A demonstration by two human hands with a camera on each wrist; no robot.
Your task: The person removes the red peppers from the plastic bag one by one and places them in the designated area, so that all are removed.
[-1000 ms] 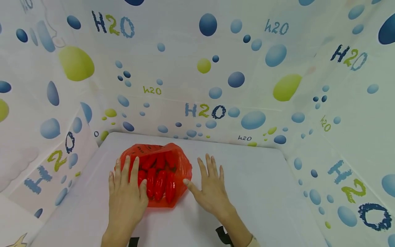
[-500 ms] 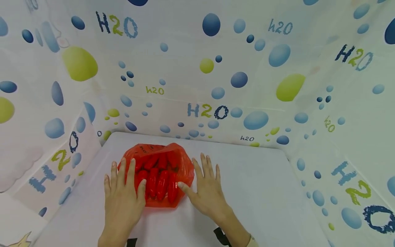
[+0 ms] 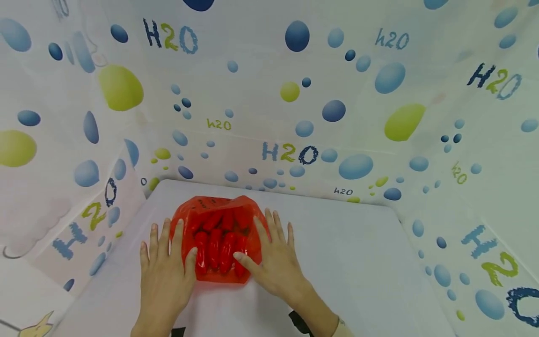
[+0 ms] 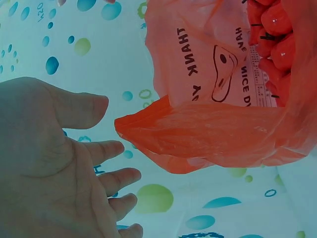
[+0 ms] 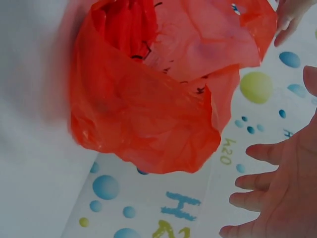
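A red plastic bag [image 3: 219,277] stands on the white table with its mouth facing the person. Several glossy, elongated red peppers [image 3: 214,250] lie inside; the left wrist view shows dark stems on the peppers [image 4: 282,52]. My left hand [image 3: 166,276] is held before the bag's left side, fingers spread. My right hand [image 3: 280,271] is likewise spread at the bag's right side, overlapping its edge in the head view. Both wrist views show a gap between the bag [image 4: 228,131] and the left hand [image 4: 54,158], and between the bag [image 5: 148,114] and the right hand [image 5: 282,188].
The white table [image 3: 337,248] extends to the right of the bag. White sheeting [image 3: 248,79] printed with blue and green spots and "H2O" encloses it at the back and sides. Black straps [image 3: 300,323] show at the wrists.
The right hand has shifted left, so it now overlaps the bag's right edge in the head view. The left hand has moved slightly left and down. The head view has turned a little left.
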